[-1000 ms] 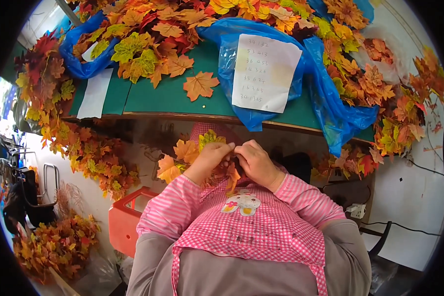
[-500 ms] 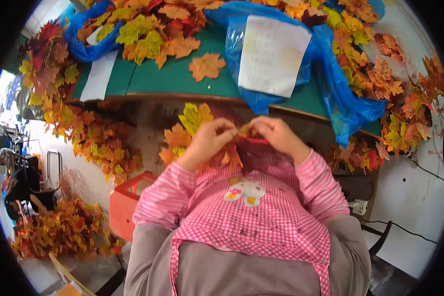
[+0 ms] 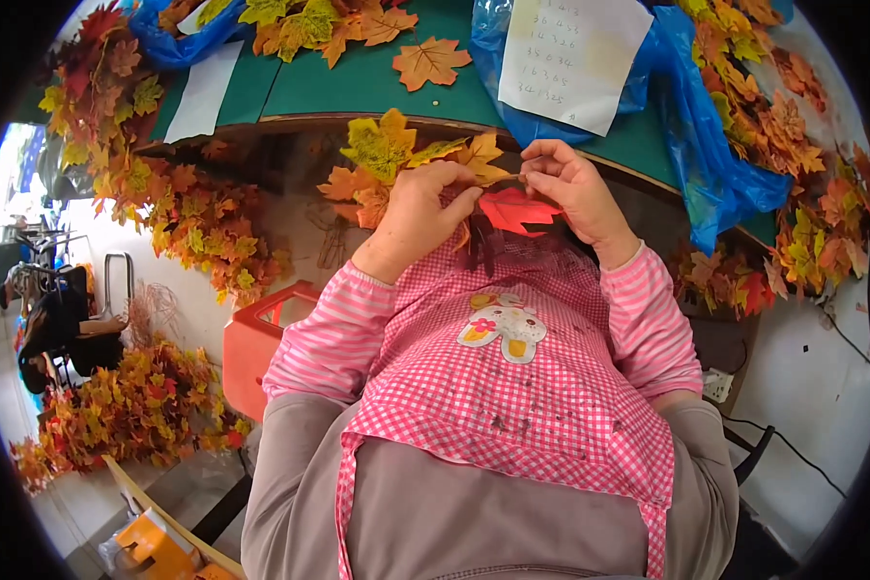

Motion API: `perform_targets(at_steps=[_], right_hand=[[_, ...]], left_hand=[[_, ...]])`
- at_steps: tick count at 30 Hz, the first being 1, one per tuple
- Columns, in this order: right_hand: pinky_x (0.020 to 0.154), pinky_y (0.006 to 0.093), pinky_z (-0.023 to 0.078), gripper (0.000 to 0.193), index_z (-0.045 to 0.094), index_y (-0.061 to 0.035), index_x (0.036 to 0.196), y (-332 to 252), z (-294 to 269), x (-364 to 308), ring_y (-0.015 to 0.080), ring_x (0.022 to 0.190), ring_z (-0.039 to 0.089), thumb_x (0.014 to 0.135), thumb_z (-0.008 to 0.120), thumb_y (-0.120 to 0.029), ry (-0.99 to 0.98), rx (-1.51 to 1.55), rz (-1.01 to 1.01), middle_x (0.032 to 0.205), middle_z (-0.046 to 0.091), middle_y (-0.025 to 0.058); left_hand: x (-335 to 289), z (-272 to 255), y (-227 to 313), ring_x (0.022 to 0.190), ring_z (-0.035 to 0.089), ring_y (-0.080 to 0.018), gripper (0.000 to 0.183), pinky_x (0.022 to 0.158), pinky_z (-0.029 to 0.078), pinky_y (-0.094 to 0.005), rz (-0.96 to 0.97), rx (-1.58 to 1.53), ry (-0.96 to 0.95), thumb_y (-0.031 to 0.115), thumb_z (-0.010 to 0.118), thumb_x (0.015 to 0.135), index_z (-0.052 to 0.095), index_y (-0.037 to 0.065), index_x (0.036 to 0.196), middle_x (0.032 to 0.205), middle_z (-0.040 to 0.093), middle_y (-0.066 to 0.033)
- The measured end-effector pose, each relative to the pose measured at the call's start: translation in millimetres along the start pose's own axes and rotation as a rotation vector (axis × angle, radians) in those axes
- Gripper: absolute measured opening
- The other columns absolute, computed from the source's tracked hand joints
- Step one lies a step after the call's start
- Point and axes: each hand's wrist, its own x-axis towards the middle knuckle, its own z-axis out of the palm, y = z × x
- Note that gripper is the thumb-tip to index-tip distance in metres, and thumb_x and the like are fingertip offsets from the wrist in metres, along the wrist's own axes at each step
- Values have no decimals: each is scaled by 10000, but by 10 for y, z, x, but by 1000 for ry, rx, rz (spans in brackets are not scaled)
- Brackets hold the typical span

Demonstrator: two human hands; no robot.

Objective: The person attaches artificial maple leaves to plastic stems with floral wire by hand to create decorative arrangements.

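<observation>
My left hand (image 3: 418, 215) is closed around a bunch of artificial maple leaves, its thumb and forefinger pinched together. A yellow-green leaf (image 3: 378, 147) and orange leaves (image 3: 356, 186) stick out beyond that hand. Between my hands an orange-yellow leaf (image 3: 480, 159) points toward the right one, and a bright red leaf (image 3: 518, 211) hangs just below it. Thumb and fingers of my right hand (image 3: 578, 196) are pinched together beside these leaves; what they grip is too small to make out. Dark red leaves (image 3: 478, 249) hang over the pink checked apron (image 3: 512, 416).
Ahead stands a green table (image 3: 358, 92) with loose maple leaves, a handwritten paper sheet (image 3: 572, 63) and blue plastic bags (image 3: 720, 169). Leaf garlands (image 3: 179, 227) hang at the left; a leaf heap (image 3: 135, 411) lies on the floor. A red stool (image 3: 261, 348) is by my left arm.
My hands have moved a little apart, and the right hand has lifted off to the right. The red leaf and orange-yellow leaf now show between them. The view has tilted downward.
</observation>
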Motion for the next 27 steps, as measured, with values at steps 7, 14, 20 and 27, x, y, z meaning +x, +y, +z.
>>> perform_targets(at_steps=[7, 14, 20, 27], right_hand=[[642, 213, 479, 221, 538, -16, 1117, -92, 123, 69, 88, 689, 586, 903, 594, -21, 75, -40, -11, 890, 618, 54], [613, 225, 474, 181, 550, -25, 1088, 58, 200, -49, 79, 696, 580, 908, 571, -7, 80, -416, -144, 855, 591, 36], [645, 264, 495, 210, 567, -35, 1096, 34, 158, -126, 111, 729, 609, 888, 577, -9, 15, -734, -309, 848, 642, 67], [685, 373, 513, 224, 605, -27, 1023, 26, 66, -148, 286, 762, 666, 803, 564, -13, -214, -817, -116, 843, 678, 155]], left_hand=[[33, -86, 74, 767, 648, -213, 190, 753, 481, -350, -162, 84, -155, 110, 703, 811, 670, 18, 974, 786, 669, -88], [-35, 138, 125, 769, 618, -249, 156, 736, 389, -403, 131, 545, -49, 248, 690, 813, 691, 123, 906, 796, 662, -48], [-62, 241, 89, 790, 639, -337, 124, 685, 488, -411, -15, 121, -197, 117, 640, 842, 666, 24, 920, 849, 668, -148], [-154, 375, 8, 797, 625, -354, 95, 674, 496, -405, 102, 315, -361, 100, 621, 834, 642, 30, 895, 857, 639, -167]])
